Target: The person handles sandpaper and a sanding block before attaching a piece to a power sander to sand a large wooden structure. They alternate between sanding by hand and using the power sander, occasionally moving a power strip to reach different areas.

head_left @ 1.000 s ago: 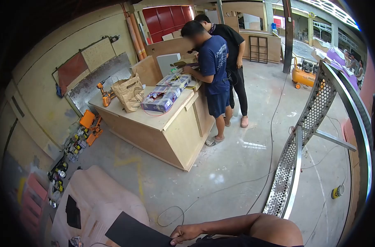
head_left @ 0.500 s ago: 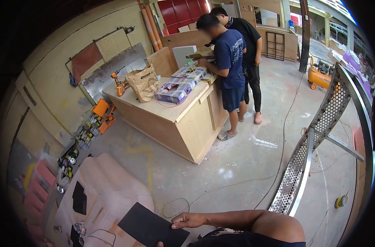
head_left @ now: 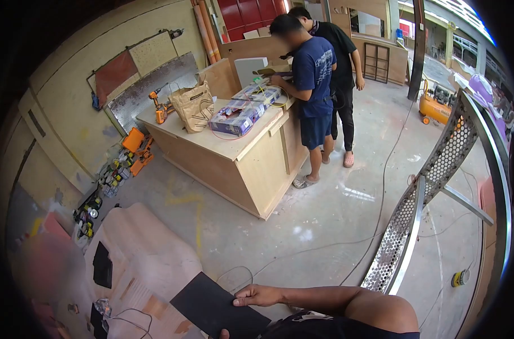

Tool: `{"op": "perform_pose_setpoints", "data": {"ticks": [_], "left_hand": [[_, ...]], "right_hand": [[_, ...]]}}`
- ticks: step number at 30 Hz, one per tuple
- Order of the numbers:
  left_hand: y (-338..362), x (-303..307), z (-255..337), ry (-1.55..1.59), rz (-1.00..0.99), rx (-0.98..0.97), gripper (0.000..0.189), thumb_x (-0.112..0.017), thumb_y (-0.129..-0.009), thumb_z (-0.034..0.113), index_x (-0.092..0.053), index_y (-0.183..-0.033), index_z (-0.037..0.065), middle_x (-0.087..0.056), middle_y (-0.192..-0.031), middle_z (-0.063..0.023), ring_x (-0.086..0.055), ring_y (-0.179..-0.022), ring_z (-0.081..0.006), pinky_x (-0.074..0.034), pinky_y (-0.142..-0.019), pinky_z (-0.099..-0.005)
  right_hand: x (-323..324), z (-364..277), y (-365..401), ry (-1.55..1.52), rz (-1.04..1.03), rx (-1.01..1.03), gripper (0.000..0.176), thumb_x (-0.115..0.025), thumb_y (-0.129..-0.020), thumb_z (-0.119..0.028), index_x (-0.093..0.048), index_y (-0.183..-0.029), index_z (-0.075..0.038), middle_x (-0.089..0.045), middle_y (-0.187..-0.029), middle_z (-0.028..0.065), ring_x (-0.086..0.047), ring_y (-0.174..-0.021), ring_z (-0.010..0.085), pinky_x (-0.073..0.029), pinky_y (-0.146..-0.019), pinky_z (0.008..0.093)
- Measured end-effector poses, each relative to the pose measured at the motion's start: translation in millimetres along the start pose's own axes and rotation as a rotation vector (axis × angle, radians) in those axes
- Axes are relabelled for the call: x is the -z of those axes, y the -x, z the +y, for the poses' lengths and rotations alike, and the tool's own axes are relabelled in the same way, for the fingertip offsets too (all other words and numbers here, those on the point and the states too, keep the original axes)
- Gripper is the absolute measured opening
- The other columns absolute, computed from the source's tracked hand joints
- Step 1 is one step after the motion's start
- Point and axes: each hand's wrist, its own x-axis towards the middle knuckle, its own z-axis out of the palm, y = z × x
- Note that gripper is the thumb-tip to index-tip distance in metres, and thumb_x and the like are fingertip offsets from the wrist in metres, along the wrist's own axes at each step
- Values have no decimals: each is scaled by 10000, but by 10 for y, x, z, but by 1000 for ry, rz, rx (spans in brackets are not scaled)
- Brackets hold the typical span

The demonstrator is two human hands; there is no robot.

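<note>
My right hand [head_left: 258, 295] reaches in from the lower right and pinches the upper right edge of a black rectangular sheet [head_left: 214, 305], thumb on top. The sheet is flat, stiff-looking and resembles sandpaper. My left hand [head_left: 224, 334] shows only a fingertip at the bottom edge, pressed on the sheet's near side; the rest is out of frame. Beyond the sheet lies a pinkish, dusty surface [head_left: 161, 243] with another black piece [head_left: 103, 265] on it. A cable and a small clear item [head_left: 103, 307] rest there too.
Two people [head_left: 316, 79] stand at a plywood counter [head_left: 200, 172] holding a paper bag [head_left: 194, 107], an orange drill [head_left: 160, 106] and a purple box [head_left: 237, 117]. A perforated metal frame [head_left: 404, 214] leans at right. Cables cross the floor. An orange compressor [head_left: 435, 107] stands behind.
My view has shifted slightly, so the counter sits further left. The black sheet appears a little further right, still between both hands. A blurred patch has appeared at lower left.
</note>
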Motion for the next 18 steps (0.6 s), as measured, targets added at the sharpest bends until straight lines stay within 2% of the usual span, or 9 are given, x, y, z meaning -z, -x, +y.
{"op": "perform_pose_setpoints", "data": {"ticks": [2,8,9,11,12,13,14,15,18], "left_hand": [[-5,-23,-3,-29,-15,-48,542,-540,-1033,310,-453,-1438,-39,-535,-1393,-197,-496,-1280,-329,-406,-1051,-415],[8,55,10,-47,-77,-133,529,-563,-1025,285,-459,-1417,-55,-537,-1384,-195,-525,-1246,-322,-424,-1030,-403],[28,134,-61,-25,-65,-132,530,-567,-1023,287,-462,-1412,-58,-537,-1383,-196,-526,-1244,-320,-423,-1031,-401],[53,241,-178,-44,-111,-217,509,-574,-1022,270,-470,-1412,-40,-544,-1379,-161,-506,-1262,-262,-400,-1062,-382],[19,317,-211,-38,-87,-272,499,-578,-1021,261,-474,-1412,-31,-547,-1376,-143,-496,-1271,-233,-388,-1078,-373],[51,435,-264,-33,-52,-323,489,-582,-1020,252,-478,-1412,-22,-551,-1374,-126,-486,-1280,-204,-376,-1093,-363],[135,504,-325,49,-39,-256,539,-597,-1012,312,-474,-1417,-21,-574,-1342,-120,-509,-1247,-185,-404,-1058,-347],[164,578,-366,134,-41,-215,591,-612,-1003,371,-471,-1423,-20,-598,-1310,-114,-532,-1213,-165,-432,-1023,-331],[310,847,-739,237,30,-69,555,-544,-1035,401,-499,-1407,-8,-586,-1329,-101,-529,-1223,-193,-423,-1043,-350]], "right_hand": [[-82,-122,49,-8,49,16,436,-495,-1064,-382,-563,-778,-60,-445,-722,-88,-427,-740,43,-411,-696,266],[87,-22,-94,46,-64,-124,416,-563,-1030,-387,-576,-767,-65,-448,-715,-61,-457,-737,58,-421,-674,266],[7,-84,-160,68,22,-134,416,-572,-1022,-388,-560,-751,-73,-437,-702,-54,-456,-723,63,-419,-660,266],[-143,-239,-348,150,63,-158,419,-576,-1022,-380,-521,-726,-87,-398,-675,-47,-436,-683,74,-406,-635,261],[-122,-81,-470,174,0,-116,423,-576,-1026,-369,-519,-725,-77,-385,-669,-43,-413,-663,82,-386,-614,277],[-236,-88,-565,196,36,-111,442,-574,-1031,-349,-487,-707,-61,-378,-670,-39,-385,-657,80,-358,-595,298],[-226,-63,-696,227,-51,-132,459,-572,-1033,-341,-460,-681,-68,-376,-672,-41,-358,-647,72,-325,-576,308],[-365,-53,-802,220,-48,-150,462,-576,-1033,-319,-441,-657,-87,-372,-671,-56,-343,-649,63,-302,-573,292],[-620,417,-1094,-32,-141,-226,437,-604,-1019,-278,-475,-646,-92,-406,-664,-71,-353,-658,55,-288,-588,280]]}}
